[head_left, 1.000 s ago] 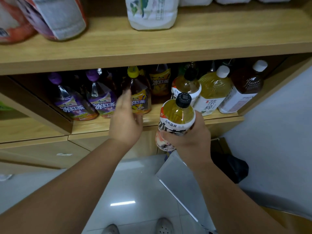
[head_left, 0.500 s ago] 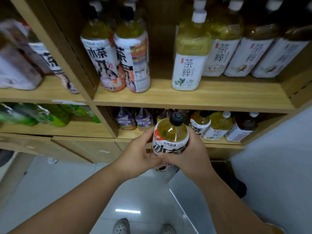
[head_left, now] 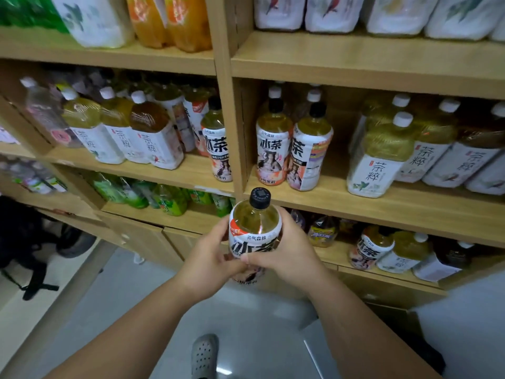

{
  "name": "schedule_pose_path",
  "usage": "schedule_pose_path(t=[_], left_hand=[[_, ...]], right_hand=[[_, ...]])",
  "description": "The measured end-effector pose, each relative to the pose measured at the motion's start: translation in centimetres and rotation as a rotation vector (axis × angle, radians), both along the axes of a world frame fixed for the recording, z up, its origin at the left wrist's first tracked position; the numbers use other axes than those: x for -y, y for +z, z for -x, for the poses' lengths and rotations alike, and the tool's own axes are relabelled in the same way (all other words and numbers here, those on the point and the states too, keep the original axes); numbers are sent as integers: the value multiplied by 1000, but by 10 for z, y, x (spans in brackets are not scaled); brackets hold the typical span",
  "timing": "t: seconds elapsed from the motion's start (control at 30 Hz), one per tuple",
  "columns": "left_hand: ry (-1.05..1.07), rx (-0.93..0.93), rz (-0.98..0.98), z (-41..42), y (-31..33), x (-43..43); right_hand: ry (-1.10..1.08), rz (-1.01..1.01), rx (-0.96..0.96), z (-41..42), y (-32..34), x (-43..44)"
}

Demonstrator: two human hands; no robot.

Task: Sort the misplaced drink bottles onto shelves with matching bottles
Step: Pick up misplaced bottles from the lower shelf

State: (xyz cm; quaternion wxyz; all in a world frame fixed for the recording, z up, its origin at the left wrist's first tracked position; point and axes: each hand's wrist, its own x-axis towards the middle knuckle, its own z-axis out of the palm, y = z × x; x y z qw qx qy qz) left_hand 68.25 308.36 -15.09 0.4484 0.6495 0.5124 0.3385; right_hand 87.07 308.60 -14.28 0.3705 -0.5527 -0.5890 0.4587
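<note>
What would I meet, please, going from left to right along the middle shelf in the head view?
Pink-label bottle → three white-cap bottles → lone black-cap bottle → divider → black-cap pair → white-cap group.

Held bottle (head_left: 255,236): black cap, yellow-green liquid, white label with bold black characters, orange-red patch at the label's top left. Two matching bottles (head_left: 274,149) at the middle shelf's left end: same black caps, white labels, pinkish-orange figure print. White-capped bottles (head_left: 379,157) to their right: yellow to dark brown liquid, white labels, black characters, small bird and leaf prints. Green bottles (head_left: 169,199) on the lower left shelf. Orange bottles (head_left: 169,20) by the top edge. Shelving (head_left: 382,206): light wood grain. Shoe (head_left: 204,354): grey, perforated.
</note>
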Motion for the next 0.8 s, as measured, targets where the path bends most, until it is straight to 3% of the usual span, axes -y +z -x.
schedule_pose_path(t=[0.33, 0.47, 0.6, 0.8], left_hand=[[-19, 50, 8, 109, 7, -85], [7, 73, -12, 144, 20, -126], [68, 92, -49, 156, 26, -164], [102, 84, -32, 152, 19, -206]], right_hand=[[-60, 61, 13, 114, 15, -75], [-263, 64, -4, 136, 18, -93], [-549, -21, 123, 139, 20, -106], [-749, -117, 186, 137, 20, -127]])
